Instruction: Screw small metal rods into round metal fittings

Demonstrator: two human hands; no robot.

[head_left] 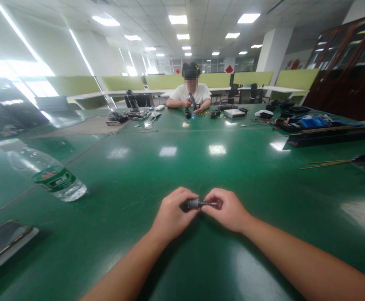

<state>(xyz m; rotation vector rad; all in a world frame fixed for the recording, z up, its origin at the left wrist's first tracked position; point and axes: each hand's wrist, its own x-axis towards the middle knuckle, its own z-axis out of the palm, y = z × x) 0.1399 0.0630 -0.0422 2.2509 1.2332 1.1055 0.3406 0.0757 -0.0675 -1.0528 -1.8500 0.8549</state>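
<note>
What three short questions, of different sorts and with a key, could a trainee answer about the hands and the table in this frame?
1. True or false: the left hand grips the thick end of the small dark part, while the fingers of the right hand are at its thin shaft.

2. Where is the clear bottle?
A) Between the hands
B) To the left of both hands
C) To the right of both hands

3. Fill in: the person across the green table wears a ____ top.

Key: 1 true; 2 B; 3 white
</note>
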